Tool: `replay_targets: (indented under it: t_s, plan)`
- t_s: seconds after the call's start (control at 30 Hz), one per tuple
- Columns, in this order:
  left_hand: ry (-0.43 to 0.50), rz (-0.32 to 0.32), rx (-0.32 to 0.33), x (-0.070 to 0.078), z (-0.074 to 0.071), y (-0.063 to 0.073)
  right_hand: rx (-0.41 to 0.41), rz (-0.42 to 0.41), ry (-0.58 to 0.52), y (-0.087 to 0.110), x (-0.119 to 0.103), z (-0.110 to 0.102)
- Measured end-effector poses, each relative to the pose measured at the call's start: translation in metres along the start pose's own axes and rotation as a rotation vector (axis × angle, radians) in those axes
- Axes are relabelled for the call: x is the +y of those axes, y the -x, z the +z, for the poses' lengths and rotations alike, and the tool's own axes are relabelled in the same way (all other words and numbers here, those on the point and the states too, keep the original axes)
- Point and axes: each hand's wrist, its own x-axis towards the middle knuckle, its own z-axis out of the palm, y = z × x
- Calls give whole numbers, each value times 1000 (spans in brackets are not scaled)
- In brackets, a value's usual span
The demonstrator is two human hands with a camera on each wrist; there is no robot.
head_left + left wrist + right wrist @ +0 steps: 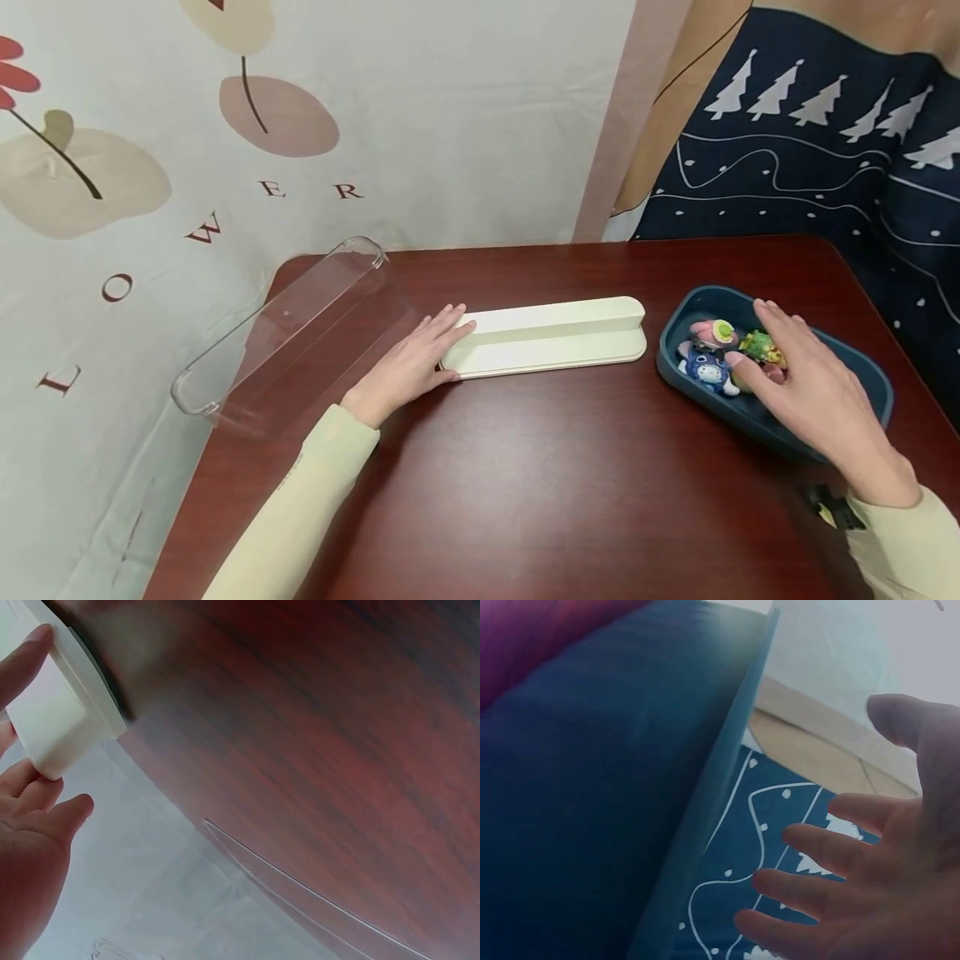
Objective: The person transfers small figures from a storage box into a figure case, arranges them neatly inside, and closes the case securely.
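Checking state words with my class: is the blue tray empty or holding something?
Holding something: small toy figures lie inside the blue tray.

Beyond the left grip [408, 360], a pale lettered cloth [465, 150] is hanging; beyond the right grip [821, 396], a navy cloth [817, 162] (white-tree print) is draping; beneath both, a reddish-brown tabletop [562, 467] is gleaming.

Dark red capitals "L O W E R" [203, 228] are printed on the pale wall cloth [465, 125], spaced apart in a curve rising from lower left. A faint small marking is seen on the left sleeve [296, 508], too small to be read. No other text can be read.
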Motion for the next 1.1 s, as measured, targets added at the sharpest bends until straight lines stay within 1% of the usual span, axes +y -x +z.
replay_targets:
  t_s: [0.1,0.27,0.37,0.53,0.67,0.83,1.0,1.1]
  plan:
    - [-4,6,9,0,2,0,-27,20,4,-7,3,-2]
    - [-14,2,22,0,1,2,-39,2,14,-17,3,0]
    - [-17,1,19,1,2,2,-59,6,19,-19,1,-2]
    - [-17,1,20,2,1,1,-109,41,4,-17,-1,-14]
    - [-18,2,27,2,-1,2,-117,46,-5,-19,-2,-26]
    - [-15,4,37,1,-1,3,-142,41,-54,-29,3,-37]
    - [-6,12,46,1,0,4,-220,18,-133,-44,16,-40]
    - [5,14,43,2,0,3,-280,-16,-173,-52,25,-41]
